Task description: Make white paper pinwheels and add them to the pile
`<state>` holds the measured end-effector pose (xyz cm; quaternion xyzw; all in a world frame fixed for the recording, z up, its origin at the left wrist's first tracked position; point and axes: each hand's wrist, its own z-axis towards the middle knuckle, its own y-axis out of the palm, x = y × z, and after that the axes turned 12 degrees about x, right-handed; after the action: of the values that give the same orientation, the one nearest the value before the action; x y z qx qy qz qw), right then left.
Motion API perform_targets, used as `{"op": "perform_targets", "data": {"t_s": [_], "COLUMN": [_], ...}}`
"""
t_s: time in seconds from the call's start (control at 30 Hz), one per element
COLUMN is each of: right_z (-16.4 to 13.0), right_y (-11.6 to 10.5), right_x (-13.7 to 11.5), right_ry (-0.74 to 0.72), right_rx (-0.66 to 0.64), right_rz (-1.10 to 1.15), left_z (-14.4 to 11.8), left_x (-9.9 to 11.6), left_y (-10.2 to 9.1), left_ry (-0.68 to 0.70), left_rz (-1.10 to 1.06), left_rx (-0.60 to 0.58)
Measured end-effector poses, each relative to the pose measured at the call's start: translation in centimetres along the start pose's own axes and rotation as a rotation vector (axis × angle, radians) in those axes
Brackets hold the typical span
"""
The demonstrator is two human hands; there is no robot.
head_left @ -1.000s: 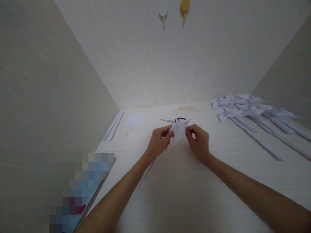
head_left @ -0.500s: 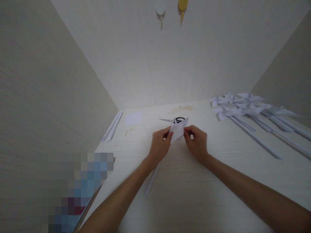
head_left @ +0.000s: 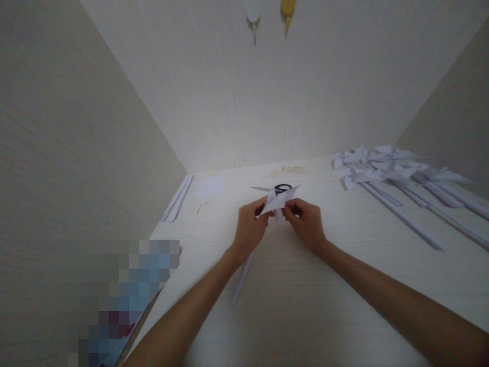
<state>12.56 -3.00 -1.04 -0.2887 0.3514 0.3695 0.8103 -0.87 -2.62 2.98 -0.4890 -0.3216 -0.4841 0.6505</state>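
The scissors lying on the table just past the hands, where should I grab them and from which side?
Probably by the black handle loops of the scissors, which lie toward the right, blades pointing left. Come from above and the right, behind the folded paper pinched by the left hand and right hand; that keeps fingers off the blades.

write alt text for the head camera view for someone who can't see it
Both hands, left hand and right hand, pinch a folded white paper piece above a pale table. Scissors lie just behind it, a pile of white paper pinwheels sits at the right, and paper strips lie at the left.
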Motion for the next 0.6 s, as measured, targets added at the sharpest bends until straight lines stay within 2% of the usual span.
{"op": "perform_targets", "data": {"t_s": [0.23, 0.6], "right_z": [-0.14, -0.5], "right_y": [-0.03, -0.02], "right_x": [-0.06, -0.81], "right_ry": [-0.012, -0.086], "right_rx": [-0.003, 0.076], "right_rz": [-0.031, -0.111], "left_z": [-0.11, -0.68], "left_x": [-0.48, -0.85], "left_y": [0.06, 0.65], "left_ry": [0.053, 0.134], "left_rz": [0.046, 0.126], "left_rx": [0.0, 0.043]}}
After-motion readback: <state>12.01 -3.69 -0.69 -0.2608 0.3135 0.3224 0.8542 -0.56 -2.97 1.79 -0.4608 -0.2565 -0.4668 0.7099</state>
